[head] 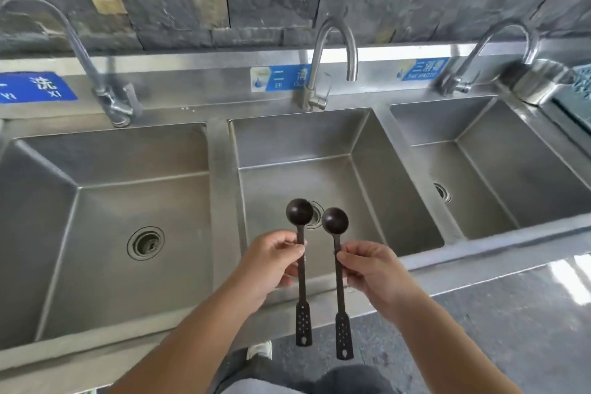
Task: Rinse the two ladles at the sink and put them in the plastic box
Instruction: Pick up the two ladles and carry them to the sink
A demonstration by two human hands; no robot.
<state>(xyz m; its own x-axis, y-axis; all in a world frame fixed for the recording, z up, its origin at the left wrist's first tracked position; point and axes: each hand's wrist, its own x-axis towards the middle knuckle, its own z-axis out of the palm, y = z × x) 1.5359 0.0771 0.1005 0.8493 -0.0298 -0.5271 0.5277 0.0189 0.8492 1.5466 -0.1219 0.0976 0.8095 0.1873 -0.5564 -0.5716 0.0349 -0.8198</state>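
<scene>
Two dark ladles are held side by side over the front edge of the middle basin (319,144) of a three-basin steel sink (224,195); the left hand (271,261) pinches the stem of the left ladle (301,269) between thumb and fingers, and the right hand (372,269) grips the stem of the right ladle (339,278) the same way. Both hands are closed on the stems just below the bowls, so the round bowls stand above the fingers and the long handles hang down past the palms. The ladles run nearly parallel, close together but apart; the left one sits a little higher, its bowl overlapping the basin's drain (315,217) in the view.

Each ladle is dark brown to black with a matte finish — a small round bowl, a thin straight stem, and a flat widened end pierced with rows of small holes. The sink is brushed stainless steel with square, sharp-cornered basins and a circular drain in each; a curved gooseneck tap (332,54) of the same metal rises behind the middle basin. Blue labels sit on the steel backsplash — the wall above is rough dark stone.
</scene>
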